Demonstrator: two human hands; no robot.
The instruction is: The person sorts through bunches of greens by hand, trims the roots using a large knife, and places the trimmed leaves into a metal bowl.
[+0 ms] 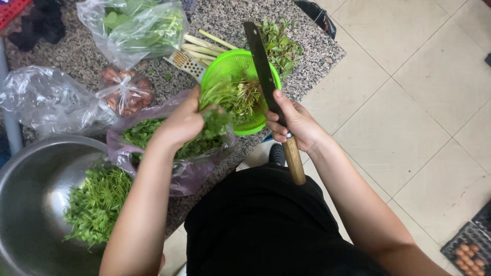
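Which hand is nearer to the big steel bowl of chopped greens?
Left. The left hand holds a bunch of herbs above the purple bag, beside the steel bowl. The right hand grips the knife farther away, past the green colander.

Left hand (184, 122) clenched, right hand (291, 122) fisted, forearms converging.

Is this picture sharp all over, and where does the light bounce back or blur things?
Head view: even, soft light with faint shadows; glare on the clear plastic bag and the steel bowl; the herb bunch in the left hand looks slightly smeared; the knife in the right hand is fairly crisp; the edges bend a little.
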